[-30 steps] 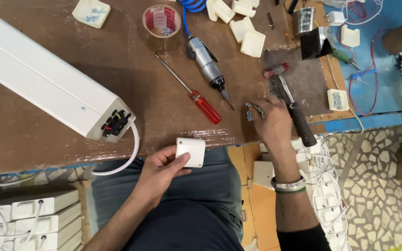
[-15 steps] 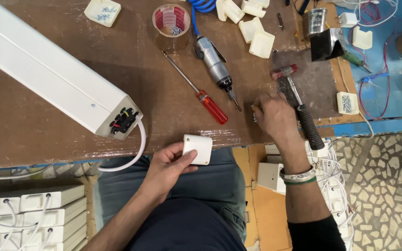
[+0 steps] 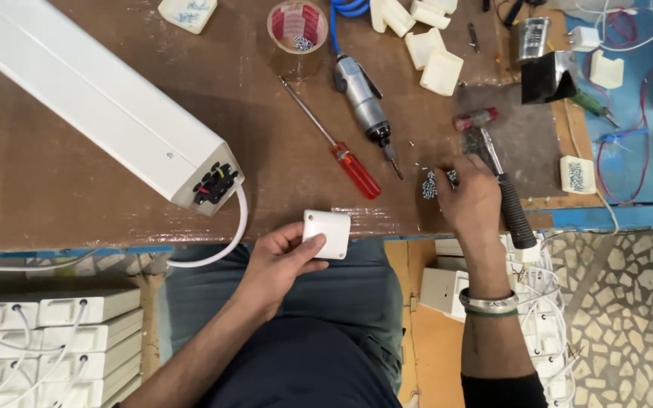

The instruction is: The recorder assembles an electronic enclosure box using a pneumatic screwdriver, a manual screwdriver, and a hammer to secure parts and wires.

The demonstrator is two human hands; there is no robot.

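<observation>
On the far left of the brown wooden workbench (image 3: 77, 189) I see a long white rectangular housing (image 3: 92, 98) lying diagonally, its open end showing black terminals, with a white cable (image 3: 224, 245) curving from that end down over the bench edge. Below the bench edge, at lower left, white boxes with cords (image 3: 39, 340) are stacked. Moving right, my left hand (image 3: 277, 261) is closed around a small white square plastic cover (image 3: 327, 233), thumb and fingers gripping its left side; the cover sits just at the bench's front edge, above my lap. Further right, a red-handled screwdriver (image 3: 338, 151) lies diagonally on the bench, and just beside it a grey pneumatic driver with a blue coiled hose (image 3: 364, 106). Behind these stands a roll of clear tape (image 3: 297, 26) with small screws inside it. Next, a small pile of screws (image 3: 431, 183) lies on the bench; my right hand (image 3: 470, 200) rests at it, fingertips pinched narrow on the screws, though I cannot tell whether any is actually held. Just beside that hand, touching its right edge, lies a hammer with a red head and black grip (image 3: 496, 177). Cream plastic caps (image 3: 432, 57) lie at the rear.
</observation>
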